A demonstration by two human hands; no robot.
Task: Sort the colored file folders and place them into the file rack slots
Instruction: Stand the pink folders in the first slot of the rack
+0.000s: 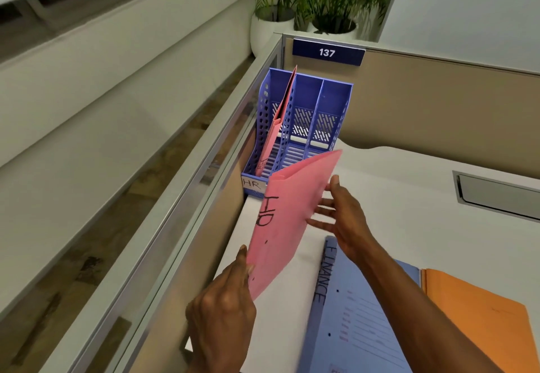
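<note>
A pink folder [287,212] marked "HR" hangs tilted in the air just in front of the blue file rack [309,115]. My left hand [225,311] pinches its lower edge, and my right hand [342,217] holds its right side with the fingers spread behind it. The rack has three slots and an "HR" label [252,184] under the left one. Another pink folder [277,127] stands in that left slot; the middle and right slots hold nothing. A blue folder [356,320] marked "FINANCE" lies flat on the white desk [409,191], with an orange folder [482,320] beside it on the right.
The rack stands in the desk's far left corner against beige partition walls [438,109] bearing a "137" sign [327,52]. A grey cable hatch [496,194] is set in the desk at right. Potted plants [321,7] stand behind the partition.
</note>
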